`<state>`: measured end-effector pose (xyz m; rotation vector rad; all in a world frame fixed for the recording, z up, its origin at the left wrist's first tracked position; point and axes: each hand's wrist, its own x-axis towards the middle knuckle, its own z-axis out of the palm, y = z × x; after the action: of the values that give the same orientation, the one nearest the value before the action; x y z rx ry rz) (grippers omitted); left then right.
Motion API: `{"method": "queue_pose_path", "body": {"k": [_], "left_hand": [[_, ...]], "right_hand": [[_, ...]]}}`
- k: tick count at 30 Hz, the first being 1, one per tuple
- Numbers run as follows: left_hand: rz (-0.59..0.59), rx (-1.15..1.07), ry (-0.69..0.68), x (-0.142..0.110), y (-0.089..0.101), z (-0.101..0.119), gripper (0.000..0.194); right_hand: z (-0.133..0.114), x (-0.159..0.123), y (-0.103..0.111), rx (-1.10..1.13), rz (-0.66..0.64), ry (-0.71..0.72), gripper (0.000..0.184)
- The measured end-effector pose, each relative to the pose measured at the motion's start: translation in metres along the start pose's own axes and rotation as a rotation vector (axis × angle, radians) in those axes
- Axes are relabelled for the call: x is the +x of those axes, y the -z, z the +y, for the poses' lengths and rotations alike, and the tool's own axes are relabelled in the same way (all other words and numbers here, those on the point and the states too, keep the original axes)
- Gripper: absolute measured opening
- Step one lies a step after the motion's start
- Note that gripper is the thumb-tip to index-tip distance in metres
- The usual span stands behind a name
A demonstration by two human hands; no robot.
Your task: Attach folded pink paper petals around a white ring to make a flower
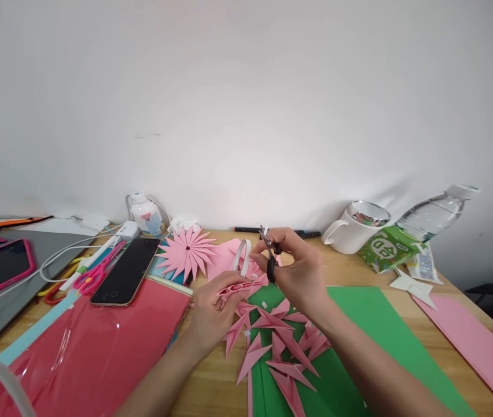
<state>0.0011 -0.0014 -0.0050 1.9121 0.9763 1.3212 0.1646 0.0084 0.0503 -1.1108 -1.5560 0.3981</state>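
Observation:
My left hand (214, 310) is closed around folded pink paper pieces (235, 288), gripped between thumb and fingers. Small black-handled scissors (269, 255) are in my right hand (296, 266), their blades pointing up toward the wall. Between the two hands stands a white ring, like a roll of tape (242, 255); I cannot tell whether fingers touch it. Below the hands, several folded pink paper points (290, 347) lie loose over green paper (368, 324). A pink paper star-shaped rosette (188, 249) sits behind my left hand.
To the left are red sheets in plastic (111, 347), a black phone (127, 272), pink scissors (99, 269) and a white bottle (146, 214). A white mug (354, 229), green tissue pack (387, 249), tilted water bottle (435, 214) and pink paper strips (472, 341) are on the right.

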Motion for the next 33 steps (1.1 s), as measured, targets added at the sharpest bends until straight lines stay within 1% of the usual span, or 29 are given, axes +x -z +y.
{"method": "queue_pose_path", "body": {"k": [3,6,9,11,13,16,19,22,25,28,33], "left_hand": [[0.015,0.073,-0.098,0.000,0.001,0.002,0.012],[0.054,0.101,-0.166,0.000,0.003,0.001,0.020],[0.095,0.114,-0.177,-0.001,0.005,-0.002,0.023],[0.125,0.120,-0.173,-0.002,0.007,-0.005,0.025],[0.151,0.118,-0.159,-0.003,0.007,-0.008,0.027],[0.170,0.100,-0.142,-0.005,0.008,-0.009,0.028],[0.196,0.051,-0.165,-0.003,0.009,-0.005,0.021],[0.226,0.008,-0.179,0.000,0.010,-0.001,0.019],[0.224,-0.005,-0.175,0.002,0.011,-0.001,0.019],[0.229,-0.012,-0.175,0.001,0.011,-0.001,0.016],[0.207,0.008,-0.166,0.001,0.012,0.002,0.013]], "right_hand": [[0.000,-0.001,-0.001,0.009,0.032,0.045,0.013],[-0.001,-0.001,-0.001,0.025,0.024,0.035,0.017],[-0.003,0.002,0.005,0.079,0.011,0.028,0.020],[-0.003,0.006,0.011,0.080,-0.005,0.019,0.029],[-0.001,0.010,0.019,0.014,-0.057,0.000,0.036],[0.003,0.015,0.028,-0.134,-0.214,0.008,0.036],[0.008,0.016,0.032,-0.226,-0.348,0.010,0.036],[0.011,0.015,0.030,-0.240,-0.394,0.004,0.038],[0.012,0.013,0.027,-0.214,-0.421,0.019,0.039],[0.012,0.012,0.024,-0.213,-0.420,0.022,0.041],[0.009,0.012,0.021,-0.212,-0.432,0.014,0.036]]}}
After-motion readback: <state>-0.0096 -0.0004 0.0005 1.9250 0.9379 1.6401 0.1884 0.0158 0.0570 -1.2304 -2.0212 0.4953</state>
